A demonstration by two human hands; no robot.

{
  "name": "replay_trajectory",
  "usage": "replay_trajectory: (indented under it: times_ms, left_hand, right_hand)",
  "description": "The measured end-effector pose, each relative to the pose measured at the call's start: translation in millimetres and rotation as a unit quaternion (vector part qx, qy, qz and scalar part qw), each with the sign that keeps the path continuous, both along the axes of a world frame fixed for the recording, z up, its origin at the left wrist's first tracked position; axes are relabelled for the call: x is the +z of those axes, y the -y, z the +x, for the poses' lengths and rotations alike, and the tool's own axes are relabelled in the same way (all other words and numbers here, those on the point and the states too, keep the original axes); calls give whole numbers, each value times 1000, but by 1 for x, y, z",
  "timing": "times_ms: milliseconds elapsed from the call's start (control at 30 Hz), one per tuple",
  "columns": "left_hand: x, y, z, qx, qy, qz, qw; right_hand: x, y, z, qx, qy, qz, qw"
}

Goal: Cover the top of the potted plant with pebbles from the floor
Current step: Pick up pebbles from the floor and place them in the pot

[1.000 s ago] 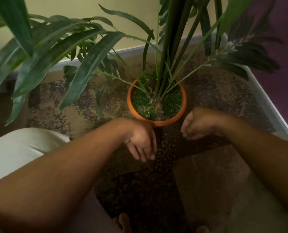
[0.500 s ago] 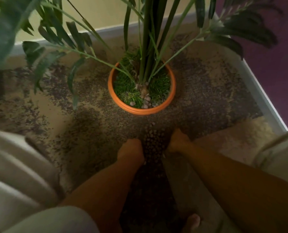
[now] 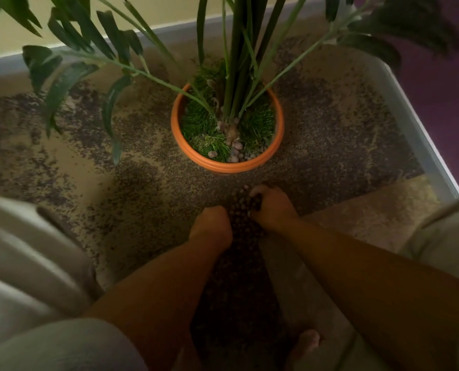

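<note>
Pebbles (image 3: 243, 208) small, rounded, dull brown

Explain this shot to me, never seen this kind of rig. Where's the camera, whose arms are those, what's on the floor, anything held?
No machine here: a person works with bare hands. The single picture comes from a wide-angle camera on their head, looking forward and down, so the two forearms entering from the bottom are the wearer's own. On the mottled beige-and-brown carpet stands a round orange plant pot with tall green stems, a green grass-like cover and a few pale pebbles near its front rim. In front of the pot lies a pile of small round brown pebbles. The left hand is at the pile's left side with its fingers hidden, so a grip can't be confirmed. The right hand curls its fingers over pebbles on the right side, apparently scooping some.
</note>
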State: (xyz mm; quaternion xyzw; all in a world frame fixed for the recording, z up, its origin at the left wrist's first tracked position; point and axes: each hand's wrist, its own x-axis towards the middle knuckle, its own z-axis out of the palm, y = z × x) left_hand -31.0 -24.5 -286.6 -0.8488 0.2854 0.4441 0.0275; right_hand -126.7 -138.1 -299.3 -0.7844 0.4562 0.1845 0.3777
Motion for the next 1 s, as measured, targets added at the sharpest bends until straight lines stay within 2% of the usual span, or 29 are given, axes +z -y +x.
replay_trajectory:
  times_ms: [200,333,500,767,1000]
  left_hand:
    - [2,-1,14,25,-7,-26,999]
    - [5,-3,15,37,19,-51,998]
    - [11,-2,18,44,19,-61,997]
    - [20,-4,19,54,18,-64,996]
    - [37,-2,17,101,-6,-75,992]
  right_hand:
    - [-1,-1,4,6,-6,-2,1000]
    - [4,3,8,-7,-39,-11,999]
    - [12,-7,16,61,-94,-55,992]
    - [17,-18,20,137,-115,-89,980]
    - [24,-13,21,84,-107,-69,988]
